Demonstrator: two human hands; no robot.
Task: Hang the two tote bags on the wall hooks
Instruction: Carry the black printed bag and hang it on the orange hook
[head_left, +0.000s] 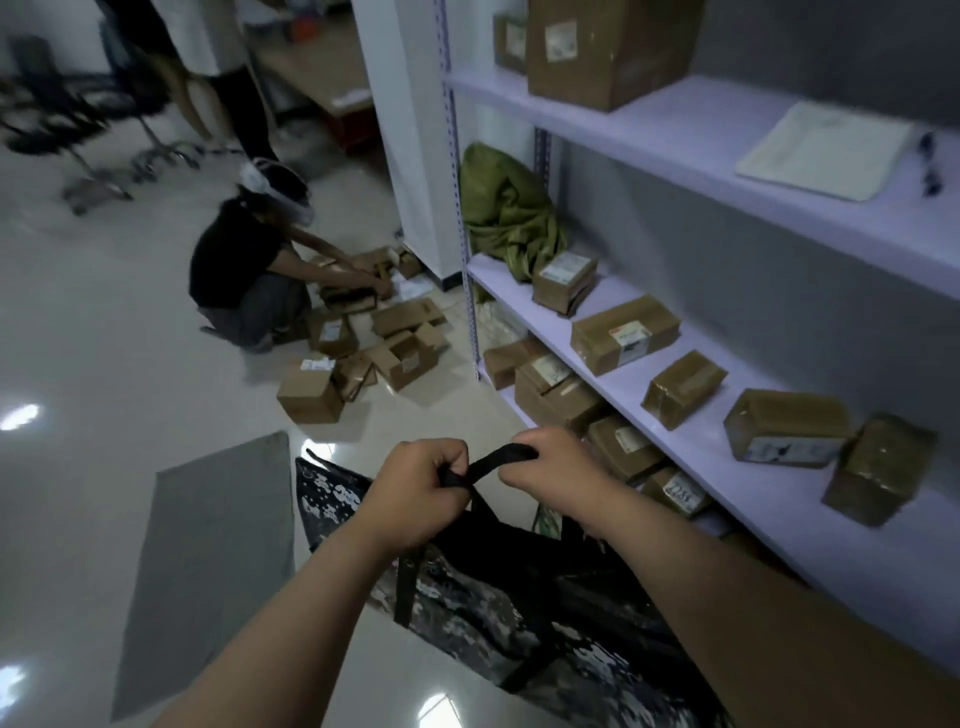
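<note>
A dark camouflage-patterned tote bag hangs below my hands, low in the middle of the view. Its black strap runs between my fists. My left hand is closed around one end of the strap and my right hand around the other. A flat cream-coloured tote bag lies on the upper shelf at the right. No wall hooks are in sight.
White shelving on the right carries several taped cardboard boxes and a green sack. A grey mat lies on the floor at the left. A crouching person sorts boxes on the floor ahead; office chairs stand at the far left.
</note>
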